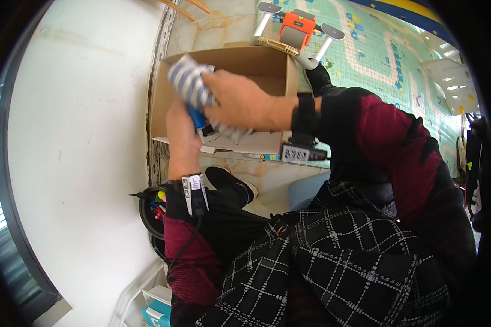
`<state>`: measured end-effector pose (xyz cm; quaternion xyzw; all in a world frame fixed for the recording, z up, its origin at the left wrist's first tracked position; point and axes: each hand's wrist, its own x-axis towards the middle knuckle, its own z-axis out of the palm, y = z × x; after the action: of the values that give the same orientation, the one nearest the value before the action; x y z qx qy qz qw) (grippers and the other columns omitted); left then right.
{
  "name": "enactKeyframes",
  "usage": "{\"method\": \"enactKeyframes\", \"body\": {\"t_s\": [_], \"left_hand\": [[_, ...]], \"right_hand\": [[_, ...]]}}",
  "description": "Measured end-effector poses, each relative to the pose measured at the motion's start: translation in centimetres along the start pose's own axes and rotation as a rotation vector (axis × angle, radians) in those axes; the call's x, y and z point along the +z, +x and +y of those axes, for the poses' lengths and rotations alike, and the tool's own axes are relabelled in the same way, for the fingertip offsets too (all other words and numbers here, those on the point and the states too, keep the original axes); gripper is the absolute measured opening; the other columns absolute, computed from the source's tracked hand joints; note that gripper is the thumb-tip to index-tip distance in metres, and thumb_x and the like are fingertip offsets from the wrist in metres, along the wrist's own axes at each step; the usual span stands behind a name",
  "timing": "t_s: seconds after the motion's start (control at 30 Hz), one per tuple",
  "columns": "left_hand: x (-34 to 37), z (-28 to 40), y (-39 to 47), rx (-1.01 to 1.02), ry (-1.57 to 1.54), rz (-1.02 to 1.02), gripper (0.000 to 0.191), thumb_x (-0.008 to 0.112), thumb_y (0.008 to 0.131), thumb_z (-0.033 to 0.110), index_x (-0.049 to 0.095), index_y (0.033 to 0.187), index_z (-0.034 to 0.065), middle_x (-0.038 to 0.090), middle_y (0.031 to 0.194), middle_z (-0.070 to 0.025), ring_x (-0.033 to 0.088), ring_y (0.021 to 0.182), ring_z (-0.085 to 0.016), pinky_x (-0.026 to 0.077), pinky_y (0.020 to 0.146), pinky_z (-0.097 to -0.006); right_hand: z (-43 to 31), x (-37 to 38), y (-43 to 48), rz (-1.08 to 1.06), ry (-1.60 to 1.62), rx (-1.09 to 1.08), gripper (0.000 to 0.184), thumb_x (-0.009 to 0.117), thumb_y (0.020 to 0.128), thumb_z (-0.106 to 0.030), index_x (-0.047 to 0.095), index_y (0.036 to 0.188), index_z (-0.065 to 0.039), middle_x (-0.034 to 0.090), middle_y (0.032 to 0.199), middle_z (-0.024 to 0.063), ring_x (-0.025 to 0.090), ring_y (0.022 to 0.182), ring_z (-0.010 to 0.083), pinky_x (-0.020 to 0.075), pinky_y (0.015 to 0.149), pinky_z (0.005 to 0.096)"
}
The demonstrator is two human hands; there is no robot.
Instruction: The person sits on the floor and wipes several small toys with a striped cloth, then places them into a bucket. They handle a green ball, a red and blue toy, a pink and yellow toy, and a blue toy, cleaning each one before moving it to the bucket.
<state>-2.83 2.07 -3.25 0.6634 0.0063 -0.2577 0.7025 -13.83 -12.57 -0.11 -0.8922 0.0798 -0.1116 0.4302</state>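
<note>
My right hand (241,98) grips a blue-and-white striped cloth (190,79), blurred, above an open cardboard box (225,61). My left hand (183,124) is closed around a blue object (196,117) with a pale tip pointing down towards my wrist; its kind cannot be told. The cloth lies against the upper end of this blue object, and a greyish part of the cloth hangs below my right hand. A small black thing (208,130) shows beside the blue object, partly hidden by my hands.
Beyond the box stands an orange device with white padded arms (296,30) on a green patterned play mat (364,45). A white wall (86,102) runs along the left. Black round containers (145,216) stand by my left forearm, one holding small coloured items. My shoe (229,182) is below the box.
</note>
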Motion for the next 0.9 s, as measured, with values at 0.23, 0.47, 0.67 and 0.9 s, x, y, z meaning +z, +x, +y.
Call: {"method": "enactKeyframes", "body": {"t_s": [0.23,0.47,0.67,0.9], "left_hand": [[-0.9,-0.4,0.2,0.089,-0.084,-0.106,0.029,0.05,0.105,0.03,0.064,0.11,0.0054,0.067,0.102,-0.0064,0.067,0.092,-0.016,0.056,0.079,-0.0318],[1.5,-0.2,-0.5,0.027,0.167,-0.141,0.032,0.051,0.104,0.034,0.065,0.105,0.005,0.066,0.087,-0.005,0.062,0.066,-0.014,0.046,0.049,-0.0296],[0.3,0.4,-0.6,0.013,0.08,-0.045,0.032,0.058,0.098,0.035,0.064,0.116,0.0088,0.069,0.098,-0.0039,0.066,0.078,-0.014,0.048,0.05,-0.0298],[2.2,0.3,-1.9,0.039,0.269,-0.127,0.042,0.041,0.108,0.041,0.06,0.105,0.0039,0.066,0.078,-0.011,0.061,0.052,-0.02,0.044,0.04,-0.0322]], "right_hand": [[-0.7,0.5,-1.6,-0.12,-0.028,-0.077,0.042,0.068,0.083,-0.023,0.057,0.118,-0.003,0.063,0.113,0.0253,0.067,0.101,0.0423,0.0563,0.086,0.0484],[1.0,-1.3,1.0,-0.019,0.007,0.074,0.041,0.067,0.083,-0.025,0.06,0.116,-0.001,0.064,0.113,0.0265,0.066,0.104,0.0424,0.055,0.089,0.048],[-0.9,0.1,-2.2,-0.095,0.003,-0.079,0.04,0.067,0.082,-0.025,0.061,0.114,-0.001,0.065,0.111,0.0265,0.068,0.098,0.0435,0.0563,0.087,0.0478],[2.1,-1.6,2.4,0.054,-0.036,0.053,0.039,0.066,0.082,-0.026,0.063,0.112,-0.001,0.066,0.11,0.0259,0.068,0.101,0.0423,0.0562,0.087,0.0471]]}}
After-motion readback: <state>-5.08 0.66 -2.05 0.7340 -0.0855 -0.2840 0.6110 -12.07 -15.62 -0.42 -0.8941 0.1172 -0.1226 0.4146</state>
